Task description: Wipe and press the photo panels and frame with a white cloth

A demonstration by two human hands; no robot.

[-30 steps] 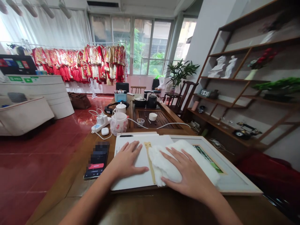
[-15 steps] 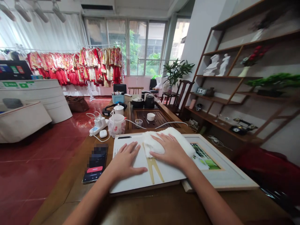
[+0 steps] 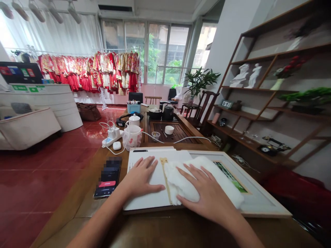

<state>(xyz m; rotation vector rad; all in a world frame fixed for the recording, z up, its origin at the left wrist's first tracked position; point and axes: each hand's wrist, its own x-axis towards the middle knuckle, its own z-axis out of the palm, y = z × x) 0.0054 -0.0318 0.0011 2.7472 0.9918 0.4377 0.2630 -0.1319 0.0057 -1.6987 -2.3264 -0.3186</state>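
Observation:
My left hand [image 3: 143, 175] lies flat with spread fingers on a white board [image 3: 144, 201]. My right hand [image 3: 204, 187] rests spread on top of a fluffy white towel [image 3: 178, 179], with the fingers laid over it rather than closed round it. Along the towel's left edge shows a flat yellowish strip [image 3: 163, 161] with a small animal-like head. The towel covers much of this strip, including its two prongs. To the right, the towel overlaps a pale picture frame [image 3: 269, 203] holding a green print [image 3: 236, 184].
A phone [image 3: 108, 179] lies left of the board. Behind stand a wrapped pot [image 3: 132, 137], a lidded white cup [image 3: 134, 120], a power strip [image 3: 112, 136] with cables and a white earbud case [image 3: 117, 145]. A tea tray [image 3: 181, 134] bears a small white cup [image 3: 169, 130].
My right hand and the towel have moved toward me and to the right. The strip's head is now uncovered, and its prongs are hidden. My left hand keeps its place on the board.

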